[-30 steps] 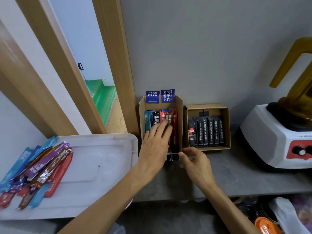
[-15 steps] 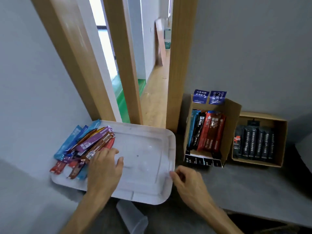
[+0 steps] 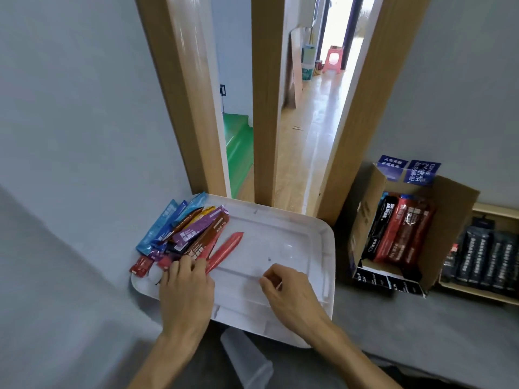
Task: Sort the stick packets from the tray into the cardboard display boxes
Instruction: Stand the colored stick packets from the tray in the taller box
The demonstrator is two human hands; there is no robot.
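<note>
Left hand point(image 3: 186, 287) sits on red packet point(image 3: 226, 248), grip unclear; right hand point(image 3: 286, 287) hangs loosely curled, empty. Pile point(image 3: 191, 231) at the packet's 10 o'clock may snag and drag along.

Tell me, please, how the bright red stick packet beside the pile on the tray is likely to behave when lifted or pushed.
The bright red stick packet is long, thin and flat, so it probably weighs little and may droop if held by one end. Its shiny film on the smooth tray suggests it would slide readily. Being flat, it should not roll.

tray point(image 3: 314, 240): smooth white plastic | stick packets point(image 3: 193, 231): glossy foil | display box point(image 3: 449, 209): matt cardboard
</note>
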